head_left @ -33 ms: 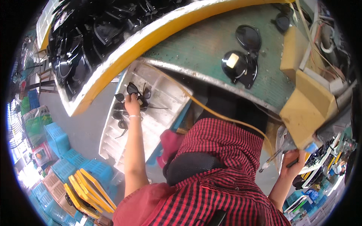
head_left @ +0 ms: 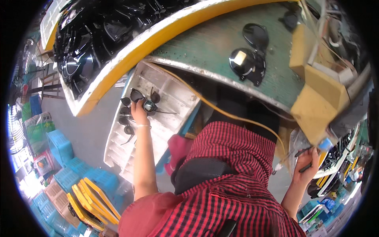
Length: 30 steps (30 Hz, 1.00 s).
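My left hand point(head_left: 139, 113) is closed on a pair of dark sunglasses point(head_left: 149, 106) over the white compartmented tray point(head_left: 167, 96). One lens of that pair catches the light. Several other dark sunglasses point(head_left: 127, 129) lie in the tray close around my fingers. Low on the right, my right hand point(head_left: 308, 162) grips a tool with black handles point(head_left: 305, 167); its kind is not clear. Two larger pairs of black sunglasses point(head_left: 246, 68) rest on the green bench point(head_left: 201, 47), one with a pale patch on its lens.
A yellow-edged white tray point(head_left: 126, 53) heaped with black sunglasses stands on the bench at upper left. Tan angular blocks point(head_left: 321, 100) sit at the bench's right end, above my right hand. A yellow cord point(head_left: 225, 114) crosses below the bench edge. Blue crates point(head_left: 59, 146) stack at far left.
The fingers of my right hand have shifted, and more of the black-handled tool shows. In my left hand the sunglasses have turned slightly, so a lens now reflects light.
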{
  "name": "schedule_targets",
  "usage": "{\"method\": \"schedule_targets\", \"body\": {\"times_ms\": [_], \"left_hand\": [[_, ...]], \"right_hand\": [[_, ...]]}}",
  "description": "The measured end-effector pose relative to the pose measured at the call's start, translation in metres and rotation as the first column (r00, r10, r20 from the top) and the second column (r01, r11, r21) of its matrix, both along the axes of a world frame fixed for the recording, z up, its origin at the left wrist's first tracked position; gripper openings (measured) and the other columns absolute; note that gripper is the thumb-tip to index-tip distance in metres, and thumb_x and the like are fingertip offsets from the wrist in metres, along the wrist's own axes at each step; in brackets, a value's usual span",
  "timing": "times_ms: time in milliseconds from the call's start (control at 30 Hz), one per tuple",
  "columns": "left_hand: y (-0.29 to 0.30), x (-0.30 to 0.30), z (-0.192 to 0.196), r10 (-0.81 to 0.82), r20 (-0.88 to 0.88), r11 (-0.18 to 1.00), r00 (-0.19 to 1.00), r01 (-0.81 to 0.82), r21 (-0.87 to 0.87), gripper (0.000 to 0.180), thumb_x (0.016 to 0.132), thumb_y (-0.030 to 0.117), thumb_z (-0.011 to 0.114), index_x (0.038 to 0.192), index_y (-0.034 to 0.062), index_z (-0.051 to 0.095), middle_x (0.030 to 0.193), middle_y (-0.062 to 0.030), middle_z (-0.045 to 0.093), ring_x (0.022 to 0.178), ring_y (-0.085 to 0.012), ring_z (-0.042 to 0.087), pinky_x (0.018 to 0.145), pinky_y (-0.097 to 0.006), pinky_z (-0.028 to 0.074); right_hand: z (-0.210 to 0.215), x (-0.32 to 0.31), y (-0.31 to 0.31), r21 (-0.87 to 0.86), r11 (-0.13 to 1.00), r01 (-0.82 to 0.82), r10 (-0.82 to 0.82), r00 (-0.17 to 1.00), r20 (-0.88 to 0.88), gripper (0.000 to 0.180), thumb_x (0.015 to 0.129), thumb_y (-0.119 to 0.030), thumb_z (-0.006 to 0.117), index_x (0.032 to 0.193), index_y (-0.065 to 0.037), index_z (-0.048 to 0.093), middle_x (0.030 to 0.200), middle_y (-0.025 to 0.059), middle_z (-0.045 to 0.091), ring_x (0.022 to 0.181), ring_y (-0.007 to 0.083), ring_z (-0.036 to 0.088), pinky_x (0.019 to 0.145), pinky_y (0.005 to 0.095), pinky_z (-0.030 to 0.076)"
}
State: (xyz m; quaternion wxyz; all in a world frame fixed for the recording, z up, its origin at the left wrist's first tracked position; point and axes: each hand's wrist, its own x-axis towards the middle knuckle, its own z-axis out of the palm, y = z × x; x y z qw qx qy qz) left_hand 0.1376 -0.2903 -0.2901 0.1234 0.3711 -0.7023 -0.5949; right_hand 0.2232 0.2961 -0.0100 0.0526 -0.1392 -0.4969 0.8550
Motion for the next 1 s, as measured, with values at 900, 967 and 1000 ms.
{"method": "schedule_targets", "body": {"times_ms": [900,967,1000], "left_hand": [[0.311,0.092,0.292,-0.792,-0.115,-0.068,0.600,0.100,0.993,0.034,0.099,0.019,0.050,0.131,0.0071,0.045,0.080,-0.0040,0.055,0.070,-0.0163,0.059,0.083,-0.045,0.056],[0.319,0.094,0.288,-0.784,-0.156,-0.134,0.600,0.083,0.988,0.032,0.099,0.019,0.049,0.129,0.0067,0.046,0.080,-0.0044,0.057,0.071,-0.0165,0.060,0.084,-0.045,0.056],[0.322,0.095,0.286,-0.786,-0.172,-0.163,0.594,0.069,0.984,0.031,0.099,0.019,0.049,0.128,0.0065,0.046,0.080,-0.0047,0.057,0.072,-0.0166,0.061,0.085,-0.046,0.056]], "right_hand": [[0.037,0.065,-0.059,-0.048,0.959,0.278,-0.271,0.955,0.124,0.044,0.087,-0.011,0.055,0.129,-0.003,0.045,0.100,0.0093,0.056,0.091,0.0184,0.054,0.081,0.0335,0.044],[0.038,0.069,-0.058,-0.042,0.959,0.281,-0.275,0.955,0.110,0.044,0.087,-0.010,0.055,0.129,-0.002,0.045,0.099,0.0092,0.056,0.091,0.0180,0.053,0.081,0.0331,0.044],[0.037,0.073,-0.057,-0.035,0.953,0.302,-0.296,0.948,0.119,0.044,0.087,-0.010,0.055,0.129,-0.002,0.045,0.099,0.0090,0.056,0.091,0.0179,0.053,0.081,0.0328,0.044]]}}
